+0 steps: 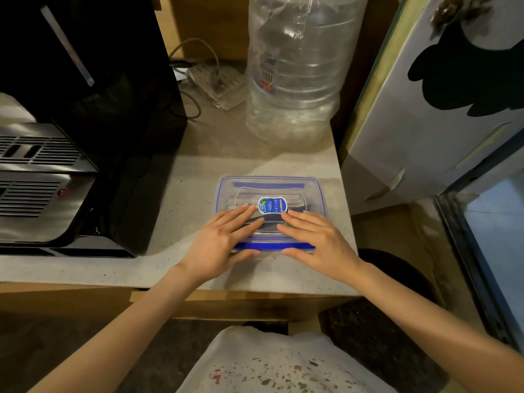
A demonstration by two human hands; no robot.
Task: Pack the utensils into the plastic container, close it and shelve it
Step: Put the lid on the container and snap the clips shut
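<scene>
A clear plastic container (269, 188) with blue rim and clips sits on the speckled counter (195, 194), its lid on top with a blue sticker in the middle. Dark utensils show dimly through the lid. My left hand (224, 239) lies flat on the lid's near left part, fingers spread, thumb at the near blue clip. On the near right part my right hand (314, 236) rests flat the same way, thumb by the front edge. Neither hand grips anything.
A large empty water bottle (292, 69) stands behind the container. A black appliance (85, 109) with a metal grille fills the left. A power strip with cables (215, 80) lies at the back. A white cardboard panel (425, 109) leans at the right, past the counter's edge.
</scene>
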